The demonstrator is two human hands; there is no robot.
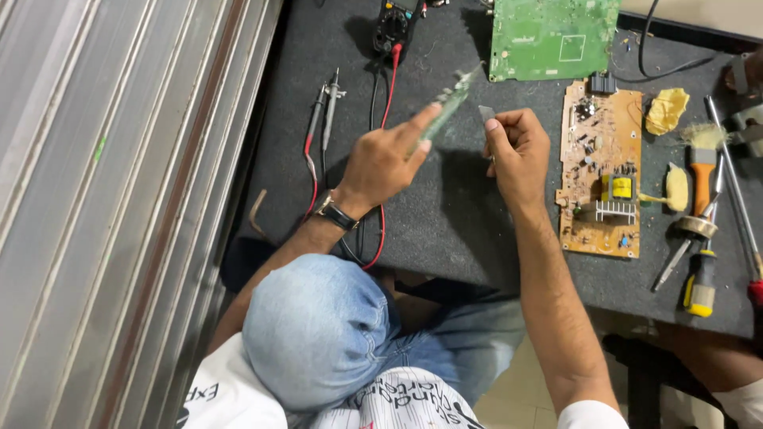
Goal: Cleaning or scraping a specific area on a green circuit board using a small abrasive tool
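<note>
Two hands raised over the dark desk [445,222], a small board in one, a small tool in the other.

Left hand [381,163]: fingers pinched on a small green circuit strip [455,97], held off the desk; its long axis runs from 7 o'clock at the fingertips up toward 1 o'clock. Right hand [518,151]: fingers curled tight round a small grey blade-like tool [486,114], tip pointing to 12 o'clock. The strip lies at about 10 o'clock from the tool tip, just beside it, not touching; the right hand is the nearer free-moving one. At 3 o'clock of the right hand, a tan power board [602,171] lies flat. At 12 o'clock, a green board [552,36]. Multimeter [395,28] at 11 o'clock, red and black leads [318,127] trailing down at 9 o'clock. Brush [702,171] and screwdrivers [699,278] far right.
</note>
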